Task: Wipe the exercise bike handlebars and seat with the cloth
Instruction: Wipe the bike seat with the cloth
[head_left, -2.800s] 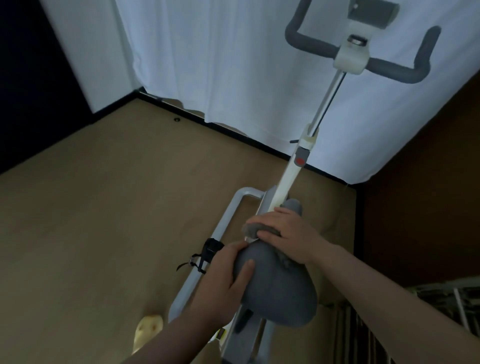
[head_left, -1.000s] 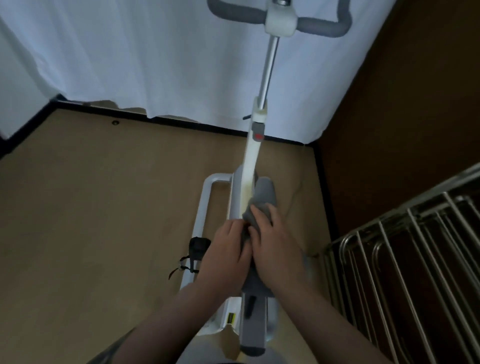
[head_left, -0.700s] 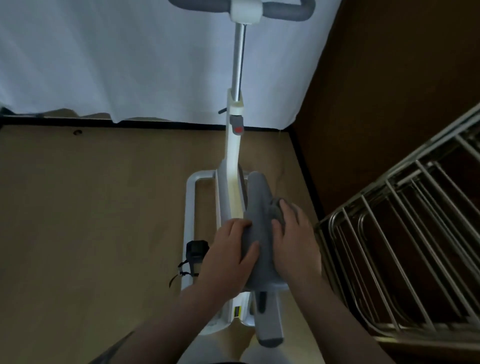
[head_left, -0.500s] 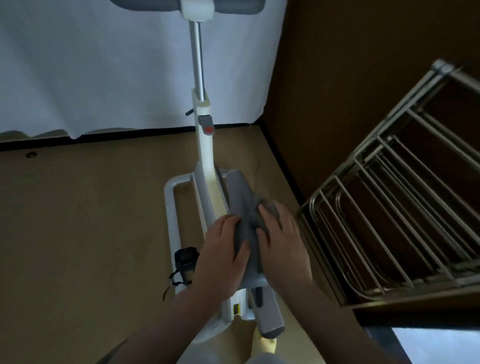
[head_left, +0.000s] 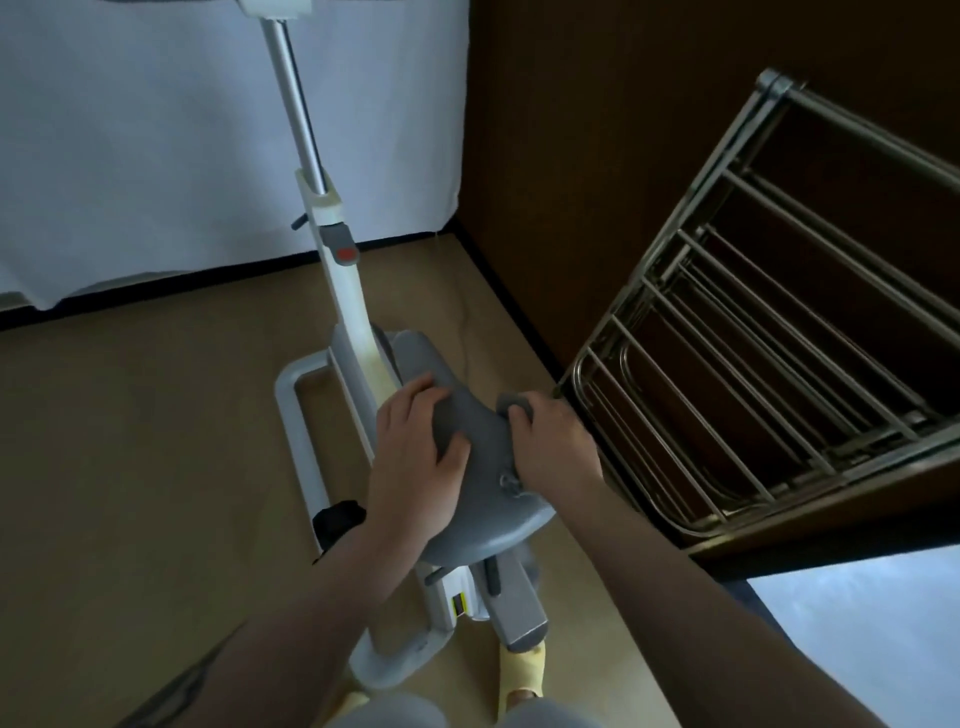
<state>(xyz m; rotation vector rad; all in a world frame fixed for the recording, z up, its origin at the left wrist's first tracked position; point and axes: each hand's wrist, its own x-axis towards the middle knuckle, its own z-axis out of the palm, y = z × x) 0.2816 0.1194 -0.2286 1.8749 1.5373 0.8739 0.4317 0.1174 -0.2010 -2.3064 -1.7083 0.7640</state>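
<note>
The grey seat (head_left: 467, 483) of the exercise bike (head_left: 345, 306) stood over the tan floor (head_left: 135, 467), near the corner where the white curtain (head_left: 156, 130) met the dark brown wall (head_left: 597, 156). The person's left hand (head_left: 415, 462) lay on the seat's left side, fingers curved over its narrow front part and the thumb pressed on top. The right hand (head_left: 553, 452) gripped the seat's right edge, its fingers curled round a small bunched grey cloth (head_left: 511, 402) that showed just above the knuckles. Only the white clamp of the handlebars (head_left: 275, 6) showed at the top, well apart from both hands, at the head of the bright metal post (head_left: 296, 104). A metal rack (head_left: 769, 332) leaned just beside the right hand. Yellow slippers (head_left: 524, 675) showed beneath the bike's rear foot.
</note>
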